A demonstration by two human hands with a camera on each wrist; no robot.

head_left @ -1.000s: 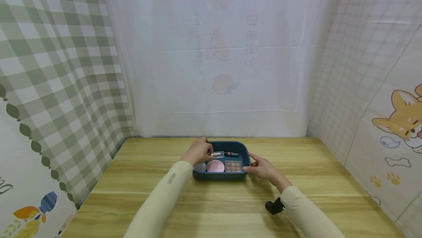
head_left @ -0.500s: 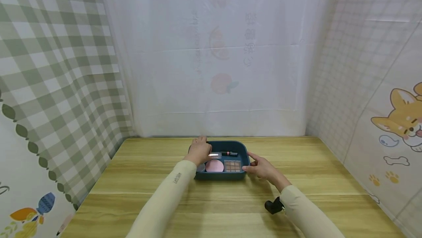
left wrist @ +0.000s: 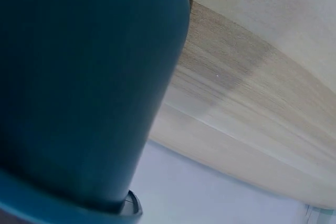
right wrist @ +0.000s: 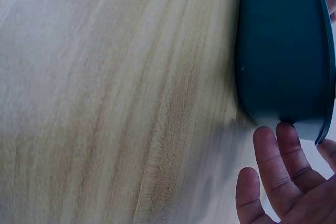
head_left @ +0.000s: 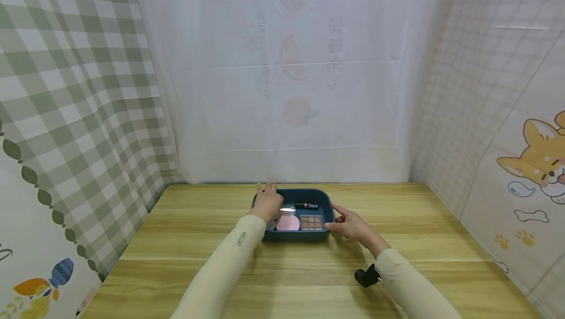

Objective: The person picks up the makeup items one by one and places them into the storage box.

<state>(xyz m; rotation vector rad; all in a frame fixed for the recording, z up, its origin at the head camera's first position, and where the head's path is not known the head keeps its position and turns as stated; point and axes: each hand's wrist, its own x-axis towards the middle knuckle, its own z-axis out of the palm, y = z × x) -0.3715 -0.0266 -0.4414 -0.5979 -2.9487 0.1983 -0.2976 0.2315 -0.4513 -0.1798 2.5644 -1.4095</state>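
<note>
A dark teal box (head_left: pixel 296 236) stands on the table with its open top up. My left hand (head_left: pixel 267 205) reaches over its left part, fingertips mostly hidden, beside a small clear-cased item (head_left: pixel 288 209); whether it pinches that item cannot be seen. My right hand (head_left: pixel 353 226) holds the box's right end, thumb at the front corner and a finger along the side; in the right wrist view its fingers (right wrist: pixel 278 166) touch the box wall. Inside lie a pink round puff (head_left: pixel 287 223), a brown-pan eyeshadow palette (head_left: pixel 311 223), a dark slim tube (head_left: pixel 306 206) and a partly covered pale round thing (head_left: pixel 270 225).
The wooden table (head_left: pixel 282 279) reaches back to a white curtain (head_left: pixel 282 162). A green checked cloth (head_left: pixel 150 127) hangs at the left and a printed cloth (head_left: pixel 521 201) at the right. A black device (head_left: pixel 367 276) sits by the right wrist.
My left hand has shifted slightly right over the box's left side, covering more of the pale round thing. The clear-cased item has slid slightly left. My right hand stays at the box's right end.
</note>
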